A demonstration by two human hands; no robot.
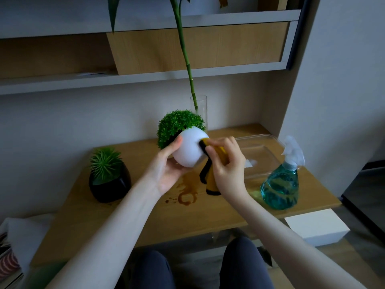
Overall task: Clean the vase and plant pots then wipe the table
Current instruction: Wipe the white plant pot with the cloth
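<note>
Left hand (166, 170) grasping white pot (190, 149) tilted above table (145, 215), right hand (225, 165) clenched on yellow cloth (216, 163) pressed to pot's side, black pot (110, 184) at left, glass vase (201, 109) behind, spray bottle (281, 184) at right, brown spill (186, 195) below pot.

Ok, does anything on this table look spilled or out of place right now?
Yes. A brown liquid stain with a ring and small splatters sits on the wooden table, below the white pot that the left hand holds tilted while the right hand wipes it with a yellow cloth.
</note>
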